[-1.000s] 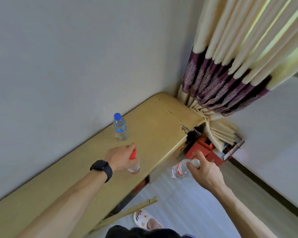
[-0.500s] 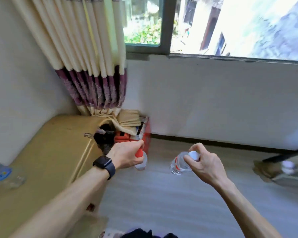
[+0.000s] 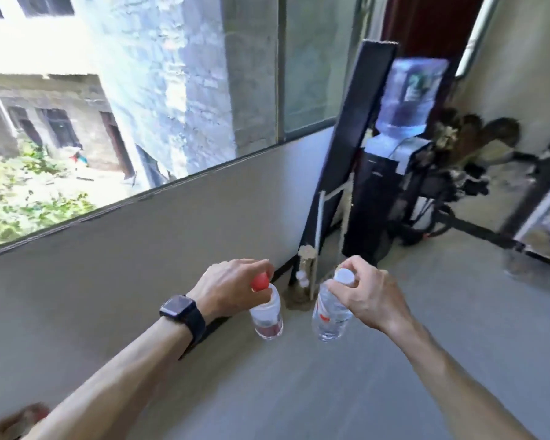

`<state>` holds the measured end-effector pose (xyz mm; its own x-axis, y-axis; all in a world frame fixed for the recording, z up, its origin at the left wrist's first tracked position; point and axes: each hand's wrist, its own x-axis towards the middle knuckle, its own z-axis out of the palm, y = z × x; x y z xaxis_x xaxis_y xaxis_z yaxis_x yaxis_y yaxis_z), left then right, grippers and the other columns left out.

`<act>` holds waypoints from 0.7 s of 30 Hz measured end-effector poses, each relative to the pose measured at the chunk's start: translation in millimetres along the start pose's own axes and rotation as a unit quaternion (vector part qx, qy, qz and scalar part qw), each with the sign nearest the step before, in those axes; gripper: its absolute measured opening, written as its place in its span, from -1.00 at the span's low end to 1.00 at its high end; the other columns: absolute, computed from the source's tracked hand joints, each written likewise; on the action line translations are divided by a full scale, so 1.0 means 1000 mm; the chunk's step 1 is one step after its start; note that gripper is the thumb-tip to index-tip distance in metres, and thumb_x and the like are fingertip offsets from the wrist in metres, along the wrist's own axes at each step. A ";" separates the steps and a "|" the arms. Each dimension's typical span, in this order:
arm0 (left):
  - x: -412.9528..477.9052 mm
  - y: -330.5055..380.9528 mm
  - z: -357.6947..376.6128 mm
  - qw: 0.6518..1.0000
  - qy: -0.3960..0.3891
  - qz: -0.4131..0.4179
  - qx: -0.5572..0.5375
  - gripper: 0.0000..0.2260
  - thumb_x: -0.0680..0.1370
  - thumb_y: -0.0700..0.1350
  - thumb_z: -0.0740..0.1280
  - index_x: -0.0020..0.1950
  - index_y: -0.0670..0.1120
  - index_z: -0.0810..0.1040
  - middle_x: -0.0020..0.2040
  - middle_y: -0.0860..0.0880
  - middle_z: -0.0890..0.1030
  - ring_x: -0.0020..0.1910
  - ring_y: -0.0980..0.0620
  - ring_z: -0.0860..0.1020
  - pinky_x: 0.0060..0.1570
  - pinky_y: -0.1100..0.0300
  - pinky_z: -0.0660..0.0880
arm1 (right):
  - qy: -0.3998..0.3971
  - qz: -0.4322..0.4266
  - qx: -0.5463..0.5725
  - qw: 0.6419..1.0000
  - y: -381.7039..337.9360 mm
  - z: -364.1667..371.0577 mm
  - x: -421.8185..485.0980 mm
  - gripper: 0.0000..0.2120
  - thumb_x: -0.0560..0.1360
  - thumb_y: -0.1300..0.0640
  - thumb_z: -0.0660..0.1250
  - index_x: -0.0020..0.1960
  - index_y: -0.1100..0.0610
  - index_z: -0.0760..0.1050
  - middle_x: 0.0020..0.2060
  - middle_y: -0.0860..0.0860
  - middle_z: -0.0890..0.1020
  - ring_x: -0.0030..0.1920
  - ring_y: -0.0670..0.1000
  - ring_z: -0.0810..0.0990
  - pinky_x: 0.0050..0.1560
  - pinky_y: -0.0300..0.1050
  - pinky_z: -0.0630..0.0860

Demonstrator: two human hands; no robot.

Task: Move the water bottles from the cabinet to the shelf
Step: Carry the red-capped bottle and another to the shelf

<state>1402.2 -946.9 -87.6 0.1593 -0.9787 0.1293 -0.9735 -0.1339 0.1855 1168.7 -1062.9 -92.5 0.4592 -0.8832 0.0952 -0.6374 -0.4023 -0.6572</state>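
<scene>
Now off the cabinet, the red-capped bottle (image 3: 266, 317) and white-capped bottle (image 3: 329, 317) hang upright under the left hand (image 3: 229, 289) and right hand (image 3: 370, 298), pinched by their caps.

Open grey floor (image 3: 473, 312) stretched ahead and to the right of the left hand (image 3: 226, 287) and right hand (image 3: 369, 296), which held a red-capped bottle (image 3: 265, 319) and a white-capped bottle (image 3: 331, 319) apart, with a gap between them. The white wall (image 3: 140, 249) closed off the left side. Ahead, a small pale post (image 3: 306, 268), a leaning black board (image 3: 346, 147), a water dispenser (image 3: 378, 198) and dark clutter (image 3: 458, 173) lined the floor's far edge.
</scene>
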 end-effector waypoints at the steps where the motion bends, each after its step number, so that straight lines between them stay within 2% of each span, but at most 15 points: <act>1: 0.027 0.012 0.001 1.000 0.002 0.029 -0.002 -0.83 0.47 0.16 0.24 0.00 0.14 0.39 -0.10 0.16 0.56 -0.20 0.01 0.50 -0.23 0.17 0.48 | 0.027 0.015 -0.001 1.000 0.010 -0.015 0.008 -0.68 0.29 -0.28 0.32 -0.15 -0.07 0.45 -0.34 -0.13 0.61 -0.23 -0.01 0.58 -0.19 -0.06 0.53; 5: 0.128 0.065 0.006 0.991 -0.011 0.131 -0.024 -0.83 0.48 0.20 0.26 0.00 0.19 0.41 -0.13 0.16 0.57 -0.22 0.03 0.53 -0.22 0.13 0.52 | 0.106 0.076 -0.037 0.991 0.049 -0.071 0.042 -0.72 0.34 -0.25 0.32 -0.15 -0.07 0.41 -0.27 -0.09 0.62 -0.17 0.10 0.58 -0.13 -0.03 0.55; 8: 0.198 0.103 0.013 0.980 -0.022 0.194 -0.039 -0.86 0.49 0.19 0.27 -0.03 0.19 0.42 -0.19 0.16 0.57 -0.25 0.07 0.54 -0.24 0.12 0.55 | 0.151 0.109 -0.068 0.980 0.073 -0.110 0.069 -0.72 0.38 -0.25 0.33 -0.20 -0.07 0.37 -0.26 -0.09 0.61 -0.18 0.09 0.54 -0.19 -0.08 0.47; 10: 0.241 0.126 0.017 0.970 -0.018 0.236 -0.051 -0.86 0.48 0.19 0.26 -0.05 0.18 0.39 -0.23 0.17 0.55 -0.26 0.09 0.53 -0.24 0.09 0.56 | 0.179 0.129 -0.083 0.972 0.089 -0.135 0.085 -0.72 0.39 -0.26 0.34 -0.17 -0.07 0.40 -0.22 -0.08 0.63 -0.16 0.09 0.56 -0.16 -0.07 0.50; 14: 0.326 0.171 0.022 0.954 -0.014 0.294 -0.061 -0.83 0.48 0.17 0.27 -0.04 0.13 0.39 -0.27 0.14 0.52 -0.25 0.05 0.52 -0.24 0.11 0.52 | 0.232 0.158 -0.104 0.954 0.118 -0.182 0.113 -0.68 0.41 -0.27 0.35 -0.11 -0.02 0.47 -0.18 -0.08 0.65 -0.13 0.08 0.58 -0.13 -0.05 0.51; 17: 0.386 0.203 0.023 0.942 -0.013 0.329 -0.068 -0.82 0.48 0.23 0.27 -0.05 0.17 0.38 -0.22 0.15 0.53 -0.22 0.07 0.52 -0.28 0.15 0.45 | 0.275 0.186 -0.102 0.938 0.143 -0.213 0.134 -0.70 0.42 -0.26 0.36 -0.12 -0.03 0.48 -0.22 -0.14 0.64 -0.15 0.02 0.58 -0.16 -0.08 0.50; 21: 0.452 0.246 0.027 0.927 -0.017 0.366 -0.075 -0.81 0.48 0.23 0.28 -0.05 0.17 0.37 -0.19 0.14 0.55 -0.19 0.04 0.53 -0.24 0.13 0.51 | 0.319 0.213 -0.097 0.918 0.179 -0.252 0.158 -0.70 0.41 -0.28 0.34 -0.15 -0.05 0.47 -0.27 -0.17 0.62 -0.15 0.00 0.59 -0.14 -0.05 0.52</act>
<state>1230.8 -1426.6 -9.8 -0.5440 -0.8031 0.2431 -0.7841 0.5897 0.1933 971.0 -1335.1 -6.2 -0.2740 -0.9073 0.3189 -0.8022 0.0327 -0.5962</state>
